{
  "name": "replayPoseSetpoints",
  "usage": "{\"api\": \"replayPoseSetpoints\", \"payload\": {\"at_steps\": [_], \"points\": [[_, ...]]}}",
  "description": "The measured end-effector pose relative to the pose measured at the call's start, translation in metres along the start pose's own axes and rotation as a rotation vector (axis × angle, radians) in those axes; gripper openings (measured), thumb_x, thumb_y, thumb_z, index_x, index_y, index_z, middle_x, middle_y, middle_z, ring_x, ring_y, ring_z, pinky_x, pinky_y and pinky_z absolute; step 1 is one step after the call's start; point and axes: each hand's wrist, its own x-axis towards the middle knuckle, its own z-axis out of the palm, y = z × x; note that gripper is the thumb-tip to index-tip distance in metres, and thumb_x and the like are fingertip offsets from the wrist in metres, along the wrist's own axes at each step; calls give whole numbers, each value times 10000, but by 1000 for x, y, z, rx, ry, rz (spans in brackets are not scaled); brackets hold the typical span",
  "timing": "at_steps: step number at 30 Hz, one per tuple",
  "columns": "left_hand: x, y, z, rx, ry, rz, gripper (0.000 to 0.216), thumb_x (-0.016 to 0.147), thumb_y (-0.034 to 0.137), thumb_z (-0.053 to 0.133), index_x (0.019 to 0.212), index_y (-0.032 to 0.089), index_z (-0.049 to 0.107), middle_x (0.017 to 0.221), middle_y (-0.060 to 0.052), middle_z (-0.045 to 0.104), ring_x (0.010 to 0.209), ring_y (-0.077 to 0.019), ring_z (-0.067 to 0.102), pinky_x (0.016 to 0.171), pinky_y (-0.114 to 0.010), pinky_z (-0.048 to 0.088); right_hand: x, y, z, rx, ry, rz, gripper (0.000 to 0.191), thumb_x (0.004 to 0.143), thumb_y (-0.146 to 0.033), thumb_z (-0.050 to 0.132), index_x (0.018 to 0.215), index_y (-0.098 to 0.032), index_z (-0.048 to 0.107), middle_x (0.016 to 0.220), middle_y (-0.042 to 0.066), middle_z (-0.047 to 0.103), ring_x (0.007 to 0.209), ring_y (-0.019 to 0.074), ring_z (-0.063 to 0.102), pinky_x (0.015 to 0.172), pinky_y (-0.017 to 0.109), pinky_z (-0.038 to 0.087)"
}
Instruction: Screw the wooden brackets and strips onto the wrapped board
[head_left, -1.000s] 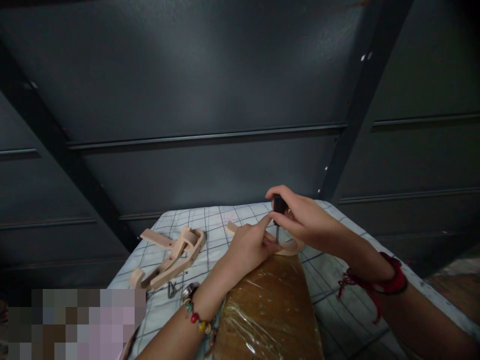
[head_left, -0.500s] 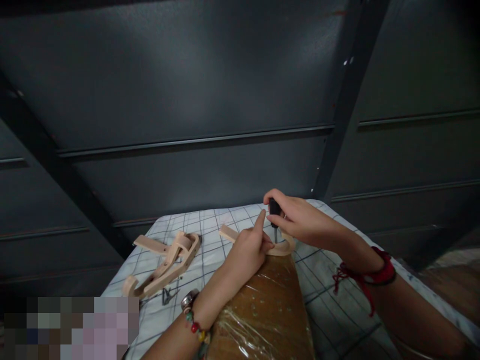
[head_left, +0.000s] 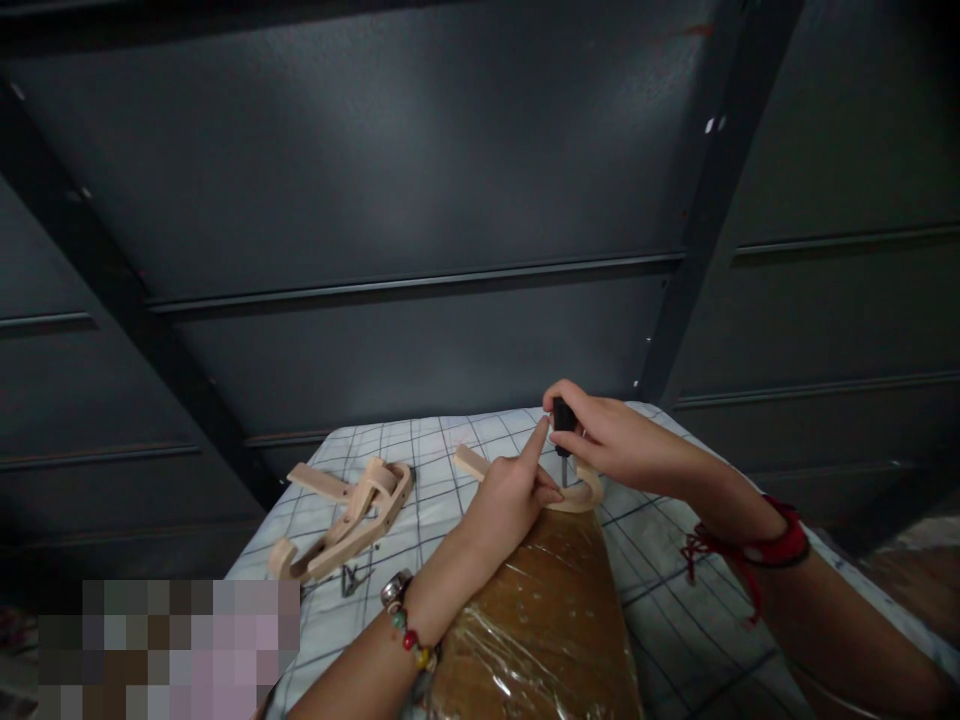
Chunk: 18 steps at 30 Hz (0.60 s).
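My right hand (head_left: 600,430) grips the black handle of a screwdriver (head_left: 564,428), its metal shaft pointing down at a pale wooden hook (head_left: 585,494). My left hand (head_left: 514,490) is closed on that same hook and presses it against a brown box wrapped in clear film (head_left: 540,610), with the index finger stretched up beside the screwdriver handle. The hook's straight end sticks out left of my left hand. Where the screwdriver tip meets the wood is too small to make out.
Several more wooden hooks (head_left: 360,520) lie in a loose pile at the left. Near them are small dark screws (head_left: 351,580). A white checked cloth (head_left: 427,440) covers the table. Behind it rises a dark metal wall (head_left: 420,350). A blurred patch fills the lower left.
The whole view has shifted slightly, so everything sits a little further right. Both hands keep their hold on the screwdriver and the hook, with hardly any other movement.
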Motion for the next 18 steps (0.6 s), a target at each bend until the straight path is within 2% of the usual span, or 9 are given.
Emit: {"api": "replayPoseSetpoints", "payload": {"at_steps": [4, 9, 18], "points": [[-2, -3, 4, 105, -24, 36, 710, 719, 11, 431, 1348, 177, 148, 759, -37, 616, 686, -160, 578, 653, -296, 481, -1, 0, 0, -15, 8, -17, 159, 769, -140, 387, 924, -170, 368, 731, 18, 504, 630, 144, 482, 566, 239, 341], [-5, -2, 8, 119, -4, 40, 762, 724, 26, 415, 1360, 159, 18, 800, -54, 596, 701, -167, 557, 677, -309, 469, 0, 0, 1, -12, 4, -15, 156, 770, -138, 386, 921, -175, 365, 750, 24, 517, 652, 153, 494, 593, 252, 350], [-1, -1, 4, 34, 5, -20, 830, 698, 20, 476, 1362, 131, -9, 724, -34, 629, 647, -156, 579, 656, -308, 476, 0, 2, 4, -49, -10, -8, 160, 775, -170, 396, 931, -180, 365, 755, 31, 532, 669, 171, 511, 600, 270, 351]]}}
